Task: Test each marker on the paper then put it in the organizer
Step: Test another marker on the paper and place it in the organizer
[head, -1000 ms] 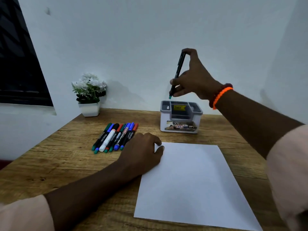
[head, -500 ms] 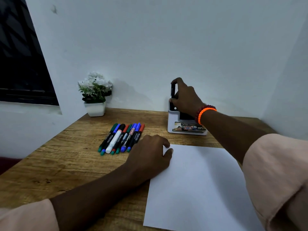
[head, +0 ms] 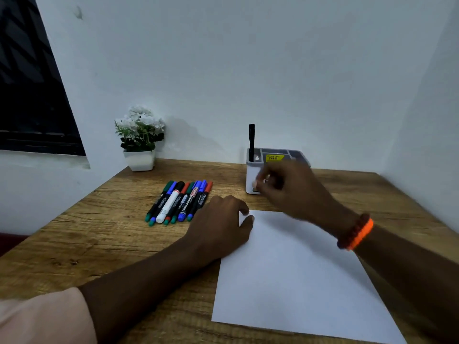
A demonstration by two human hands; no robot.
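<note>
A black marker [head: 251,141] stands upright in the front left slot of the white and grey organizer [head: 283,155] near the back wall. My right hand [head: 290,189], blurred by motion, hovers in front of the organizer with loosely bent fingers and nothing in it. Several markers [head: 180,201] with green, blue, black and red caps lie side by side on the wooden table. My left hand [head: 221,227] rests flat on the top left corner of the white paper [head: 295,276], its fingertips pressing the sheet.
A small white pot of white flowers [head: 139,139] stands at the back left by the wall. A dark window [head: 29,83] fills the left. Walls close the table [head: 99,232] at the back and right.
My right hand lowered the black marker into the organizer, let go of it and drew back toward me. My left hand stayed on the paper.
</note>
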